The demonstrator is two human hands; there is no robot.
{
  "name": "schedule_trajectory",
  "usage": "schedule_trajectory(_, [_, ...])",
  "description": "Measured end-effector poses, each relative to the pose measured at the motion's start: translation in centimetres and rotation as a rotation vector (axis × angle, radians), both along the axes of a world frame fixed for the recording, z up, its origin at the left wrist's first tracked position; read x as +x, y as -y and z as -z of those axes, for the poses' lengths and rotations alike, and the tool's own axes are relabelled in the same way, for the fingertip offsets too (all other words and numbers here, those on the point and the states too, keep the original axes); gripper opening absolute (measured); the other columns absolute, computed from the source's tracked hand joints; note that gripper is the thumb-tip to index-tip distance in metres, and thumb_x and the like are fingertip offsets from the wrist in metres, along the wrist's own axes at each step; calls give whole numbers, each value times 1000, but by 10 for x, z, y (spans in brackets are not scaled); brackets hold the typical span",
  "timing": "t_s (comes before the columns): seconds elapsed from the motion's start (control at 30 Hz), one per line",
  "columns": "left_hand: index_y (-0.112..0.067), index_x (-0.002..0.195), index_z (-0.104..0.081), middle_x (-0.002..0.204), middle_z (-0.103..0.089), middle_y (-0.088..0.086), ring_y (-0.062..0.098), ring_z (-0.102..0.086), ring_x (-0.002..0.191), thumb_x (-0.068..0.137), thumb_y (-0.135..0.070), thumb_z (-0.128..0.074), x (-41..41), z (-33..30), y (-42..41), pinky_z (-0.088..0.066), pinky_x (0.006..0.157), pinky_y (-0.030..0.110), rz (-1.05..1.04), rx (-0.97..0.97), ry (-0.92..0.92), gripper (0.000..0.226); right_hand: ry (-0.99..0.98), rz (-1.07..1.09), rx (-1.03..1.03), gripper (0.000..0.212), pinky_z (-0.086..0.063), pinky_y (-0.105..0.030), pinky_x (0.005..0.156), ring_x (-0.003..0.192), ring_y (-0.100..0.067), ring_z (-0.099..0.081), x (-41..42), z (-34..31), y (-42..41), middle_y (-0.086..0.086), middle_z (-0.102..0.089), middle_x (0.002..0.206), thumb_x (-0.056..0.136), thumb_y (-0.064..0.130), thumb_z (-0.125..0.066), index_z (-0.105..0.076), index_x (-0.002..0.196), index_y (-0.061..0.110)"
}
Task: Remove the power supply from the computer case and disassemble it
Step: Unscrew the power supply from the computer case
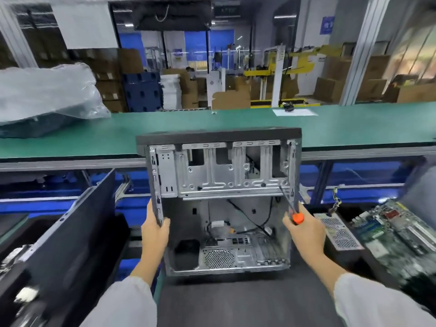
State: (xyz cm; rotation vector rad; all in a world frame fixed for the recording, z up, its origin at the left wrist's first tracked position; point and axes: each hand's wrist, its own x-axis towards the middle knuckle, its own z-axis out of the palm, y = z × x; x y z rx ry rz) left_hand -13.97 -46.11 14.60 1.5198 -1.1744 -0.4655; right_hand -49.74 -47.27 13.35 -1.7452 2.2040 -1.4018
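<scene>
An open, gutted computer case is held up in front of me, its bare metal interior facing me and its black front panel at the top. My left hand grips the case's left edge. My right hand holds the right edge together with a screwdriver that has an orange and black handle. A grey power supply with a perforated grille and loose wires lies on the dark surface to the right of the case.
A green motherboard lies at the far right beside the power supply. A black side panel leans at the left. A green conveyor belt runs behind, with a plastic-wrapped bundle on its left end.
</scene>
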Motion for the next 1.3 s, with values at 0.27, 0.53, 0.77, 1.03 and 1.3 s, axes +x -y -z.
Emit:
schedule_trajectory(0.27, [-4,113,-58,107,-66,21,38,-62,102,86,3,-63,12,-21,-6,-47,74,39,108,439,-202,28,22,-161,160,42,-52,-39,64,68,-25,-60,-11,1,-21,1,-62,65,82,33,-65,-53,119,19])
schedule_trajectory(0.53, [-6,104,-46,87,-45,17,26,-41,69,86,8,-47,9,-30,-15,-46,62,43,109,717,-397,23,45,-272,338,42,-58,-36,59,60,-20,-66,-15,-1,-35,0,-65,73,84,32,-61,-46,123,26])
schedule_trajectory(0.77, [-4,82,-45,78,-43,16,34,-44,70,82,14,-41,2,-31,-5,-47,68,63,67,661,-380,19,36,-324,296,32,-48,-21,40,41,-6,-58,-21,-1,-22,3,-61,65,85,22,-63,-47,113,22])
schedule_trajectory(1.03, [-6,89,-47,75,-41,13,28,-38,63,81,12,-46,-30,-19,1,-47,78,67,144,640,-397,20,-54,-232,278,31,-38,-22,47,51,-10,-55,-54,0,-7,6,-55,60,84,21,-65,-50,110,13])
schedule_trajectory(1.3, [-6,94,-49,75,-44,11,21,-40,63,88,4,-51,-30,-22,6,-47,86,68,185,694,-311,13,-99,-160,239,34,-32,-25,47,50,-16,-48,-52,4,-6,5,-49,52,82,20,-65,-53,112,9])
